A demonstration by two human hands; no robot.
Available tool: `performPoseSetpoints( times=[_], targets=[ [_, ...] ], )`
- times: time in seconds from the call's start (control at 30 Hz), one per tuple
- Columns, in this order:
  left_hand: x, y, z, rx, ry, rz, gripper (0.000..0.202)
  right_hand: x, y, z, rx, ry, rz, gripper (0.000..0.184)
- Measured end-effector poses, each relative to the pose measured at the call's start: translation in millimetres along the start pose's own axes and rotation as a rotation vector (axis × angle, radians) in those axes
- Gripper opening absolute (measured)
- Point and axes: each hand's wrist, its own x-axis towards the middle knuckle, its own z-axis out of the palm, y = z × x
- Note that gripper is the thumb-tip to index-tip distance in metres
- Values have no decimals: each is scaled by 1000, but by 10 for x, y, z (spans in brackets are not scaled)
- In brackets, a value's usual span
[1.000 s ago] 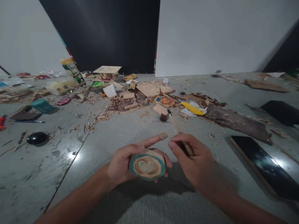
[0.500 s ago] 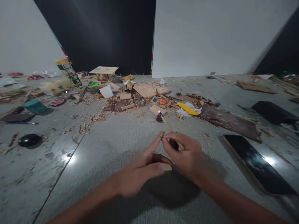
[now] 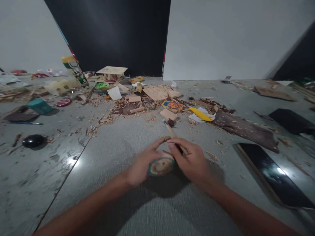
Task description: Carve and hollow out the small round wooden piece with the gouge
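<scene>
My left hand (image 3: 141,165), blurred by motion, is closed around a small round piece with a pale brown face and a teal rim (image 3: 161,166). My right hand (image 3: 191,160) grips a slim tool with a pale wooden handle (image 3: 171,131); its greyish tip points away from me, and its kind is unclear. The thumb and index finger of that hand meet the left index fingertip at the far side of the round piece. Fingers hide part of both objects.
A phone (image 3: 273,173) lies at right beside a brown strip (image 3: 243,127). Wood shavings, a small wooden block (image 3: 168,114) and a yellow piece (image 3: 202,114) lie ahead. At left are a black oval object (image 3: 33,141), a teal block (image 3: 39,106) and a patterned can (image 3: 75,70).
My left hand has turned, bringing the teal-rimmed round face into view. My right hand has shifted slightly left with the tool. The camera view has moved a little.
</scene>
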Motion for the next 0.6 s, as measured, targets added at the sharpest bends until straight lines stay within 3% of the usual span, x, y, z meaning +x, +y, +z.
performPoseSetpoints(
  times=[0.07, 0.17, 0.23, 0.37, 0.43, 0.5, 0.6],
  targets=[
    [29, 70, -84, -202, 15, -27, 49, -5, 3, -24, 61, 44, 19, 16],
    [57, 179, -213, -408, 23, 44, 33, -48, -19, -69, 208, 73, 30, 17],
    [74, 207, -277, -477, 32, 74, 30, -87, -41, -109, 292, 14, -17, 8],
    [136, 132, -328, -541, 1, 21, 41, -72, -139, -254, 385, -86, -113, 24],
    [178, 73, -337, -552, -13, -9, 48, 29, -240, -330, 373, -51, -135, 28],
    [211, 32, -351, -550, -13, -33, 53, 194, -371, -356, 394, -116, -121, 28],
    [223, 18, -376, -550, -22, -42, 54, 511, -559, -247, 614, -280, -23, 27]
  ],
)
